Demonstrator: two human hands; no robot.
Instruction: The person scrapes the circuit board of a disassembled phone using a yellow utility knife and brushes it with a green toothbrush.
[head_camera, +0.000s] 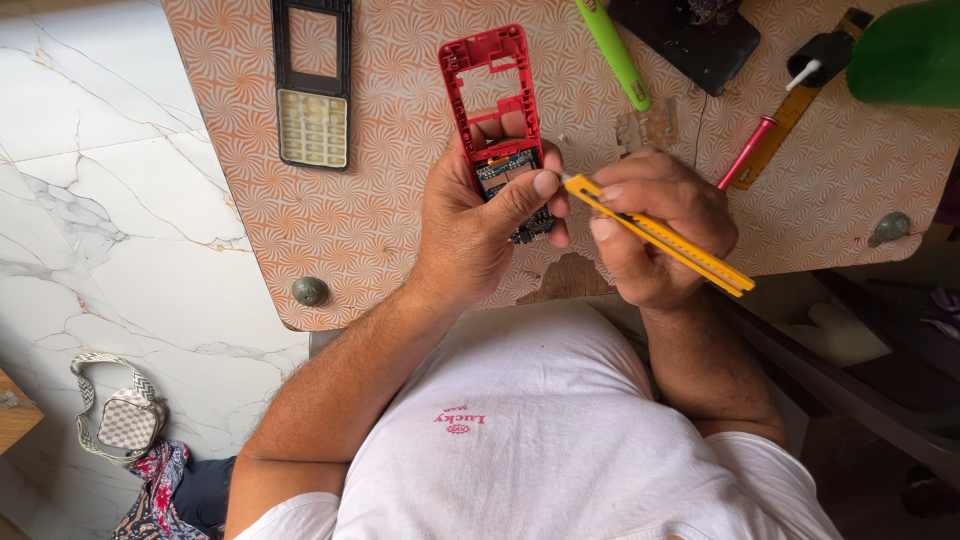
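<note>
Red phone frame (487, 75): hard plastic, slight sheen; exposed circuit board inside, matt with small metallic parts. Yellow utility knife (668, 238): smooth plastic body, metal blade tip. Black keypad frame (312, 85): matt plastic, pale rubbery keys. Table top (390, 200): smooth laminate, orange swirl print, worn and chipped at front edge. Floor (100, 200): glossy marble-look tile. White shirt (560, 450): soft matt cloth. Green tool handle (613, 50): glossy plastic.
</note>
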